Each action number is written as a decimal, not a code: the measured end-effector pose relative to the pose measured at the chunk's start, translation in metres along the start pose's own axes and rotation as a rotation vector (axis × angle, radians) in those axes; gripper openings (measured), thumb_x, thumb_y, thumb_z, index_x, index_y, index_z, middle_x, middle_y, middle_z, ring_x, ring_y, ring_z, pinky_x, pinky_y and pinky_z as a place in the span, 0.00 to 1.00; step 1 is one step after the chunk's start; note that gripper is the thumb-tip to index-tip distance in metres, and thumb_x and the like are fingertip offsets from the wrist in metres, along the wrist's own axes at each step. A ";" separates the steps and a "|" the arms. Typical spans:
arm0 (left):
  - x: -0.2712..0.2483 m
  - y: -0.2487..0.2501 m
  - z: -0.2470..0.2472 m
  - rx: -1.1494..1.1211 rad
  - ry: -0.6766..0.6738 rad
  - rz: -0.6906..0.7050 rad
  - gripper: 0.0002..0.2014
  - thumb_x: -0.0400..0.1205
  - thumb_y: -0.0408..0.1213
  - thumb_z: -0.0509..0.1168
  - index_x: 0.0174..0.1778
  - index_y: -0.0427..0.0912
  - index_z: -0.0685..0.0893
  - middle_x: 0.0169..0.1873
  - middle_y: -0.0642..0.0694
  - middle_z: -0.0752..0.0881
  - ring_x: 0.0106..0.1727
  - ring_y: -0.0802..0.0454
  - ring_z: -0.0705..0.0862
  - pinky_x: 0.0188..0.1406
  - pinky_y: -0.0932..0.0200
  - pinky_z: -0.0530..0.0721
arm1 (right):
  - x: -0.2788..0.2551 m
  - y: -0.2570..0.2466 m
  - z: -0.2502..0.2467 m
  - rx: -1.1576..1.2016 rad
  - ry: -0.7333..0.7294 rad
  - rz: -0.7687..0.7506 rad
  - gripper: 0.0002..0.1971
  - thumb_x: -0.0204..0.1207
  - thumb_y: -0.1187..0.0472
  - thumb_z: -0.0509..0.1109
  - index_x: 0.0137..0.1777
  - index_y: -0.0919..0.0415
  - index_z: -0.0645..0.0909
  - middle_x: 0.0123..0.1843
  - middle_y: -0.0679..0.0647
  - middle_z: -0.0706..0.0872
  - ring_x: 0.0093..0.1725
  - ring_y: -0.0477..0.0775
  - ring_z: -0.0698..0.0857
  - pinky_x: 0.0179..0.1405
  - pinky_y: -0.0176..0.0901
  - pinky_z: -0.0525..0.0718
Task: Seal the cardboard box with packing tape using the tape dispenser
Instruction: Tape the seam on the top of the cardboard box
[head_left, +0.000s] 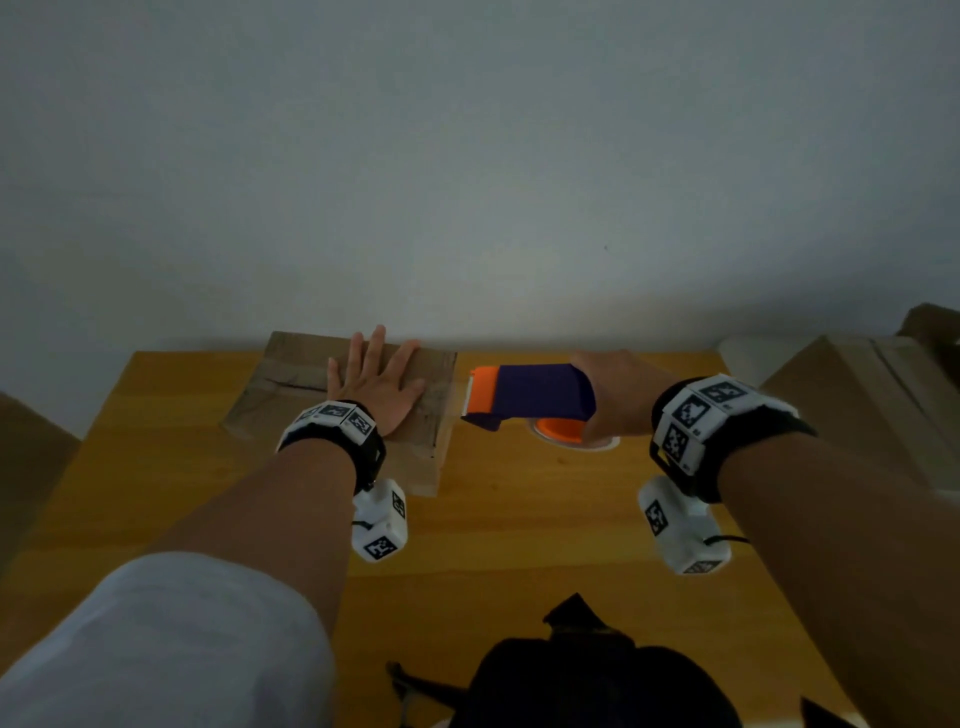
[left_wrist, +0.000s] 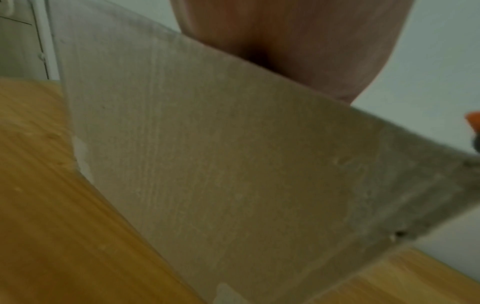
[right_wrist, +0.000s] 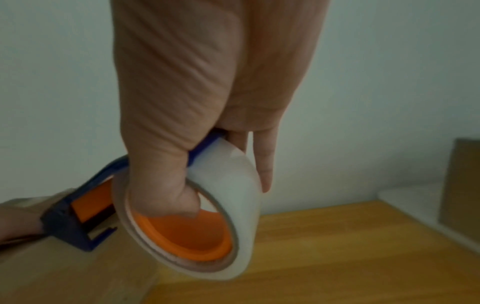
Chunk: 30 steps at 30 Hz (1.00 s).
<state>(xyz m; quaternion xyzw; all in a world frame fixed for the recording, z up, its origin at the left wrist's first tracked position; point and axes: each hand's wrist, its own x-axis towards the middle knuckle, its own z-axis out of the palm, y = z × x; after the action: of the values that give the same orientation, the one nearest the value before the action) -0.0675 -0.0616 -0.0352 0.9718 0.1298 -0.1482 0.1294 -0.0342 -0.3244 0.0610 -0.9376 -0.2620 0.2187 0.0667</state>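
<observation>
A small brown cardboard box (head_left: 291, 374) stands at the back of the wooden table (head_left: 519, 519). My left hand (head_left: 376, 382) lies flat on its top with the fingers straight and spread; the left wrist view shows the box side (left_wrist: 233, 164) under the palm. Just right of the box, my right hand (head_left: 615, 395) grips a blue and orange tape dispenser (head_left: 524, 395) with a roll of clear tape (right_wrist: 233, 185). The thumb is hooked inside the roll's orange core (right_wrist: 197, 238). The dispenser's nose (right_wrist: 75, 226) sits at the box's right edge.
Larger cardboard boxes (head_left: 852, 395) stand at the table's right edge, and another brown shape (head_left: 31, 457) is at the left. A dark bag or strap (head_left: 587, 670) lies at the near edge. A pale wall rises behind the table.
</observation>
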 end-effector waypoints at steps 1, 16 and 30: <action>0.000 0.000 0.000 0.001 0.002 -0.003 0.30 0.83 0.59 0.46 0.80 0.66 0.42 0.82 0.53 0.31 0.83 0.46 0.31 0.80 0.37 0.35 | -0.003 0.005 0.000 -0.009 0.010 0.006 0.20 0.66 0.53 0.79 0.52 0.54 0.74 0.44 0.50 0.84 0.43 0.53 0.85 0.36 0.39 0.80; -0.003 0.001 0.000 -0.014 0.010 -0.015 0.30 0.83 0.59 0.46 0.81 0.65 0.44 0.83 0.53 0.32 0.83 0.46 0.31 0.80 0.36 0.35 | 0.001 0.012 0.017 -0.014 0.035 -0.008 0.17 0.68 0.41 0.74 0.42 0.51 0.74 0.33 0.47 0.83 0.31 0.51 0.83 0.29 0.43 0.81; -0.007 0.042 -0.001 0.043 0.030 0.032 0.41 0.75 0.73 0.45 0.82 0.60 0.46 0.84 0.50 0.38 0.84 0.41 0.34 0.72 0.21 0.37 | 0.024 0.003 0.032 -0.067 0.051 0.034 0.20 0.66 0.39 0.73 0.47 0.51 0.74 0.36 0.48 0.84 0.33 0.50 0.85 0.35 0.49 0.88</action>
<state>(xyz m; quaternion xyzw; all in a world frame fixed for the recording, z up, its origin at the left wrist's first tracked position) -0.0616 -0.1021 -0.0229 0.9785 0.1128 -0.1343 0.1086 -0.0281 -0.3144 0.0225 -0.9489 -0.2516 0.1866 0.0381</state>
